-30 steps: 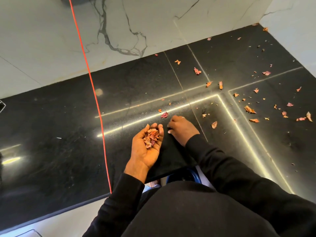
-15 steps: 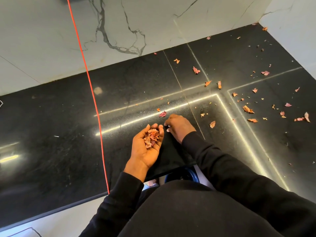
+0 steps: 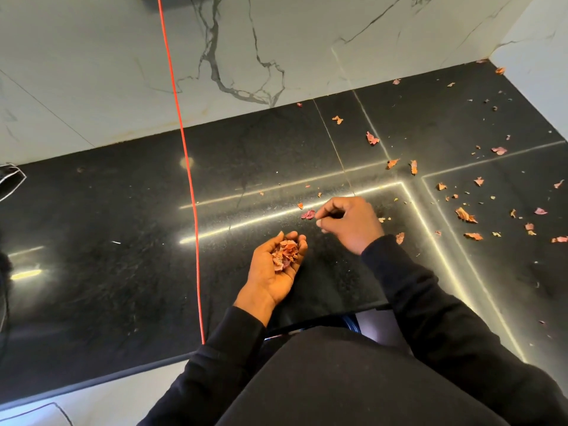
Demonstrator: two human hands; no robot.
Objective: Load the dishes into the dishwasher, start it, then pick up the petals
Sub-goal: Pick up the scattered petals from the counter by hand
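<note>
head view: cupped left hand (image 3: 274, 276) holds petals (image 3: 285, 256).

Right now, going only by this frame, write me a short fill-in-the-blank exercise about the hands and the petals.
1. The left hand, palm up, cups a pile of ____.
2. The right hand is next to a pink petal lying on the ____ countertop.
3. Most of the scattered petals lie on the person's ____ side.
Missing words: petals; black; right.
</note>
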